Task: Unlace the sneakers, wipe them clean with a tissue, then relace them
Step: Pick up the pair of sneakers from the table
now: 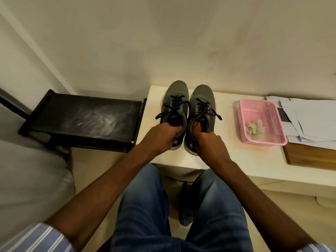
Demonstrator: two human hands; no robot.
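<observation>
Two laced sneakers [189, 113] on table [227, 160], left hand [161, 136] gripping one, right hand [209, 144] the other

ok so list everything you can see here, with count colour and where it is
sneakers: 2, grey with black laces still threaded, side by side on the table, left one, right one
table: 1, cream, against the wall
basket: 1, pink, on the table right of the sneakers
crumpled tissue: whitish, count unclear, inside the basket
papers: a loose stack, white, right of the basket
board: 1, brown wood, under the papers
rack: 1, black, dusty top, left of the table
jeans: blue, bottom centre
left hand: fingers curled on the left sneaker's heel
right hand: fingers curled on the right sneaker's heel
</observation>
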